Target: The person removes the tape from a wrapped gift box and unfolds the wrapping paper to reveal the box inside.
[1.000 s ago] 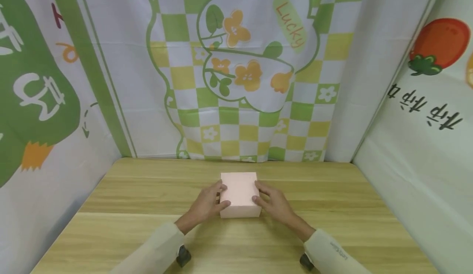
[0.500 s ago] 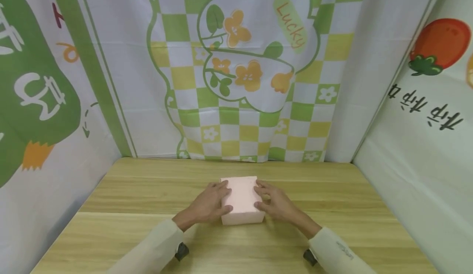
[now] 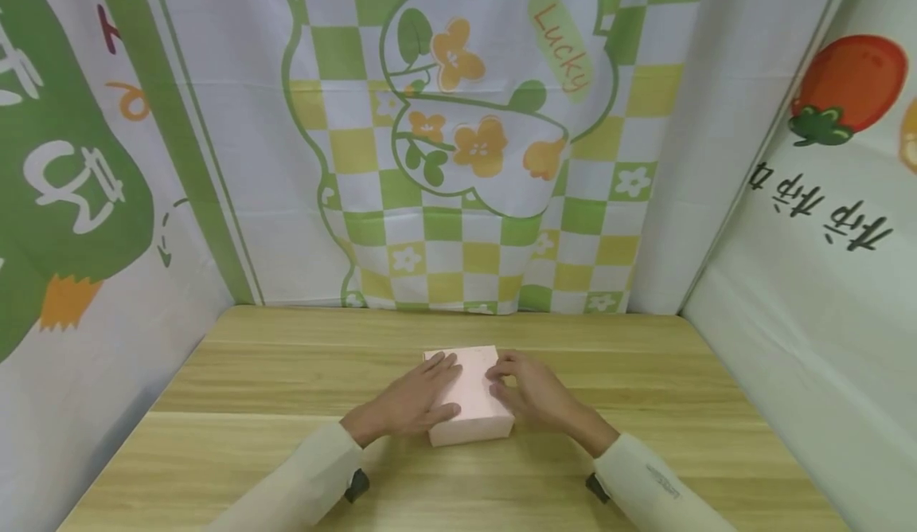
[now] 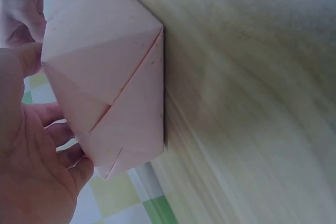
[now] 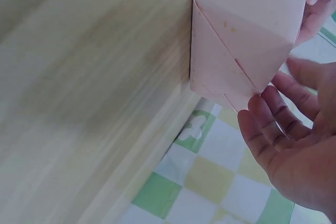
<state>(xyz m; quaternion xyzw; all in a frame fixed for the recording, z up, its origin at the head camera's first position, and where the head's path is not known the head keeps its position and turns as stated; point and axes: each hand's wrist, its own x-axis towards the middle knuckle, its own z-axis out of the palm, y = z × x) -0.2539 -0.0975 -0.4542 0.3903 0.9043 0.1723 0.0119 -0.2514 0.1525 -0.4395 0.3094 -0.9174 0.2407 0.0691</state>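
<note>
A small pale pink paper box [image 3: 474, 393] rests on the wooden table, turned slightly askew. Both wrist views show diagonal folded seams on its sides. My left hand [image 3: 410, 401] lies over the box's left part, with fairly straight fingers across the top and the thumb near the front edge. At the right edge, my right hand [image 3: 540, 395] touches the top with bent, relaxed fingers. In the right wrist view, the fingers of that hand [image 5: 310, 150] meet the box's [image 5: 249, 30] upper edge without wrapping round it. The inside of the box is hidden.
The wooden table [image 3: 286, 381] stretches around the box on all sides. A green, yellow and white checked cloth [image 3: 466, 265] hangs behind its far edge. Printed white cloths hang at the left [image 3: 93, 404] and right [image 3: 809, 341].
The box has come slightly nearer and turned a little. My left hand has slid farther over its top, fingers straighter. My right fingers have bent more at the right edge.
</note>
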